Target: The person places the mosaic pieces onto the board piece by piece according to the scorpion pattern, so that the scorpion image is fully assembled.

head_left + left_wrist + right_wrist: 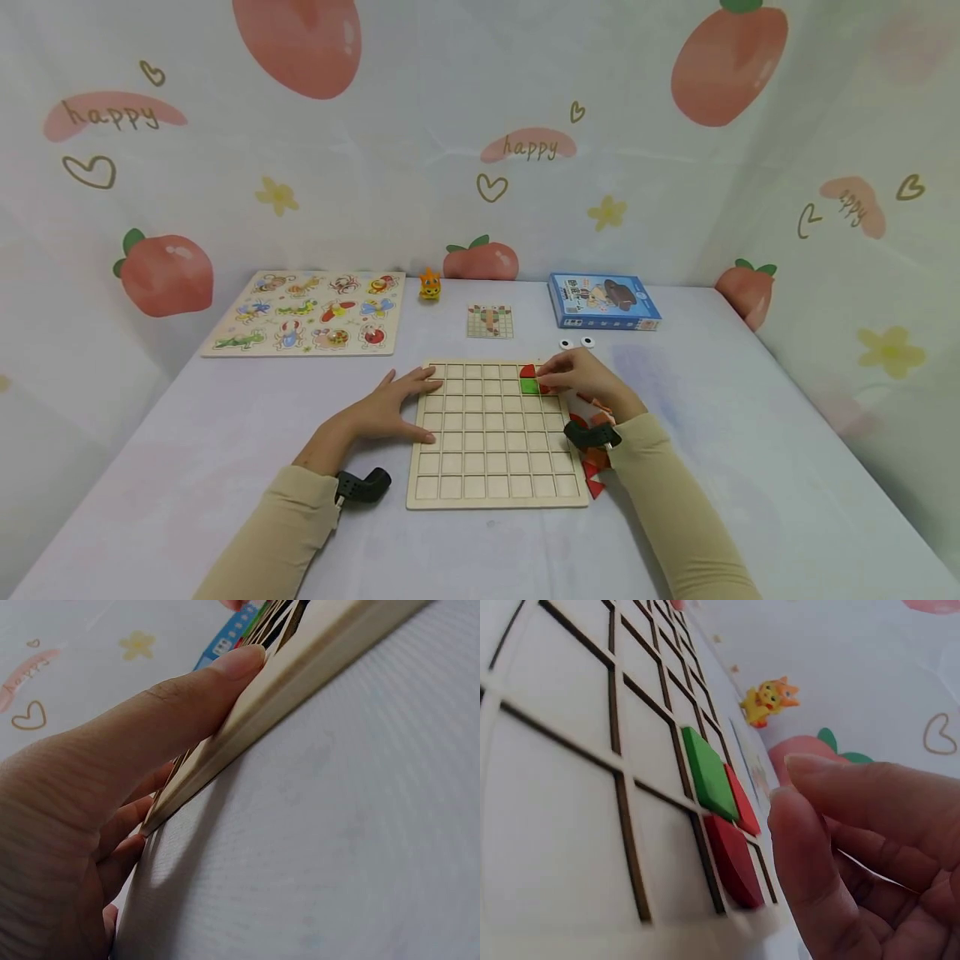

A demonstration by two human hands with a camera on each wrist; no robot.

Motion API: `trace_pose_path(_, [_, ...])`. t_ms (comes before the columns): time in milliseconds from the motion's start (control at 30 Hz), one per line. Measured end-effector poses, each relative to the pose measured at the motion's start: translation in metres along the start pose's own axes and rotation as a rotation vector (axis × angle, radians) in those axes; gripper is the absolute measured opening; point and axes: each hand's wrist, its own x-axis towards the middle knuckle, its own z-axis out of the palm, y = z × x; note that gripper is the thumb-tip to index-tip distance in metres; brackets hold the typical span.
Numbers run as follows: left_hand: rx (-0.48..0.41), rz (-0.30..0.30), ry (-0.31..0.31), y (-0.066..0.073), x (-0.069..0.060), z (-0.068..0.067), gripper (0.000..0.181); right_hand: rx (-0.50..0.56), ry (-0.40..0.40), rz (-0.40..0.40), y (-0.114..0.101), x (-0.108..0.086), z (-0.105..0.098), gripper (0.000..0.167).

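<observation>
A wooden grid board (495,503) lies in front of me. My left hand (382,408) rests on its left side, thumb on the rim and fingers spread toward the upper left corner. Near the upper right corner, a green square (529,386) and a red piece with a rounded edge (528,371) sit in cells. Another red piece (735,862), rounded too, lies in the cell beside the green one. Right above it is my right hand (588,379), thumb and index tips close together with no piece visible between them. Its other fingers are curled, the palm hidden.
Red and orange pieces (596,460) lie along the board's right edge, partly under the right wrist. Behind the board are a pattern card (491,322), two eye pieces (587,342), a blue box (603,302), a small orange figure (430,286) and an insect puzzle board (307,351).
</observation>
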Motion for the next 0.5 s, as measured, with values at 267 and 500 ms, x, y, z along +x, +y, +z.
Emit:
trace_pose_path(267, [0.008,-0.001,-0.002,-0.001,0.0,0.0,0.088,0.037,0.002,0.023,0.02,-0.005,-0.014,0.029])
trace_pose_path(500, [0.005,0.005,0.001,0.0,0.001,0.0,0.088,0.038,0.037,0.106,0.025,-0.015,-0.025,0.029])
